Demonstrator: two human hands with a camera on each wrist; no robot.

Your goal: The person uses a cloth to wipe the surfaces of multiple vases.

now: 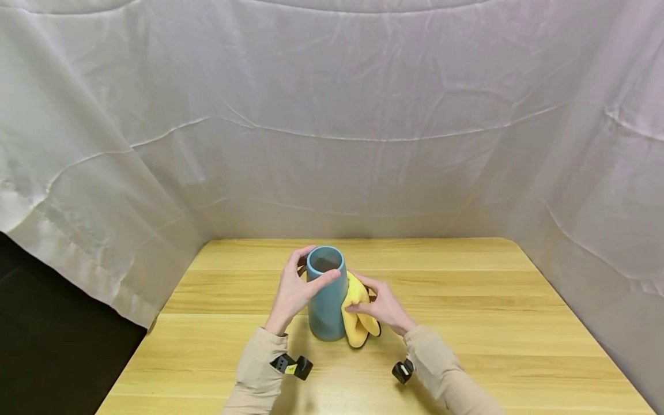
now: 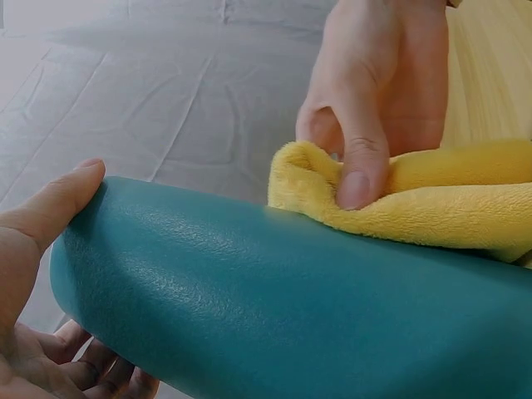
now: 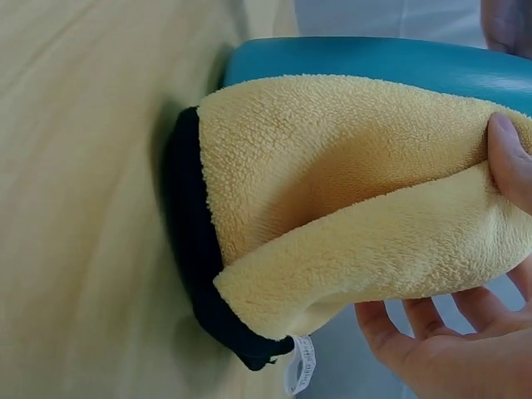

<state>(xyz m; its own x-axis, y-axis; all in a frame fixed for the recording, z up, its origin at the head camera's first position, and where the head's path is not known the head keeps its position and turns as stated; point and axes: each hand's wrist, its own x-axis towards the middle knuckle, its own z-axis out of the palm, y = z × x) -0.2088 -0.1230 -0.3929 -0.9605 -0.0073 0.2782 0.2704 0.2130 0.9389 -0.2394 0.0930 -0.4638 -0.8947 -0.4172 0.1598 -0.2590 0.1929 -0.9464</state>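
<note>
A tall teal vase [image 1: 327, 311] with an open round mouth stands upright on the wooden table. My left hand [image 1: 295, 288] grips it near the top, thumb across the near side of the rim and fingers round the far side. In my right hand [image 1: 383, 305], thumb and fingers pinch a folded yellow cloth [image 1: 355, 323] against the vase's right side. The right wrist view shows the fluffy cloth [image 3: 332, 183] hanging in folds, with a dark border [image 3: 187, 208] and a small white tag [image 3: 301, 366] at its lower end. Part of the vase is hidden behind the cloth there.
The light wooden table [image 1: 493, 323] extends to both sides of the vase. Grey fabric curtains [image 1: 363, 161] enclose its back and sides. Each wrist carries a small black camera, the left camera [image 1: 293, 366] close above the table's near part. A dark area [image 1: 52, 334] lies beyond the left edge.
</note>
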